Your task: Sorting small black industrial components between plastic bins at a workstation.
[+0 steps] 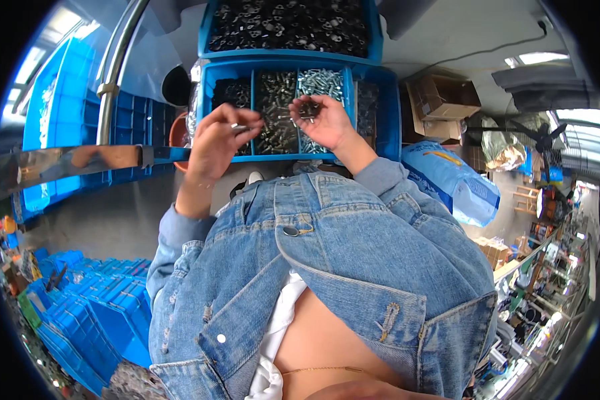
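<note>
Metal piece [239, 127] pinched in left hand [213, 139], near-left corner of blue bin [273, 158]; right hand [330, 127] cupped around dark parts [309, 109].

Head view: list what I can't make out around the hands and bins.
- Left hand, head view: the exact shape of its metal piece, blurred and partly covered by the hand.
- Right hand, head view: the number of small parts in its palm, too small and overlapping.
- Silver screws, head view: some are hidden by the right hand.
- Upper bin, head view: far end cut off by the top edge.
</note>
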Demonstrator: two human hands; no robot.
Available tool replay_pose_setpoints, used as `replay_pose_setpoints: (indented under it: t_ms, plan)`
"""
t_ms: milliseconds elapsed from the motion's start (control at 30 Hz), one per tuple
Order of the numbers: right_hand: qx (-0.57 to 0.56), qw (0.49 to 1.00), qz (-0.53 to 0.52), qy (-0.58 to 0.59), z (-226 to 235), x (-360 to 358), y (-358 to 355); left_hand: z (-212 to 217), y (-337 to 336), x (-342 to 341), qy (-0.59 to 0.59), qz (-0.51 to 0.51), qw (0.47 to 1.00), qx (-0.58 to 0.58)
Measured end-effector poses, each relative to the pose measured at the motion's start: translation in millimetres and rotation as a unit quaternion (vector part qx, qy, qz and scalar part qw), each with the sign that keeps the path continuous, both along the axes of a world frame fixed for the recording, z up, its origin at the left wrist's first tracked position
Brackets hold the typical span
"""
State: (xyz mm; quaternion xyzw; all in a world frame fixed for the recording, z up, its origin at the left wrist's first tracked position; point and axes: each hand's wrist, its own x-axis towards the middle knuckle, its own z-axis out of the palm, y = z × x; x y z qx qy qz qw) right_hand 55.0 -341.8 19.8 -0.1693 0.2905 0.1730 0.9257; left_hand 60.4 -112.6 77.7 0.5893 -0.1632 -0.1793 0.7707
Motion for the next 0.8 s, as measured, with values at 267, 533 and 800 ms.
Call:
replay_pose_setpoints:
  t_ms: [267,533,800]
  plan:
    - [-0.136,0.971,0.154,-0.119,37.8,75.9,50.3,-51.2,104.8,-65.0,0.140,0.077,0.951,0.265]
    - [-0.455,0.796,0.199,-0.345,26.6,175.3,201.6,-89.7,105.5,-63.3,-0.207,0.127,0.660,0.711]
    - [-0.482,0.708,0.022,-0.516,72.7,124.9,144.7,-91.8,117.8,-61.3,-0.279,0.150,0.690,0.651]
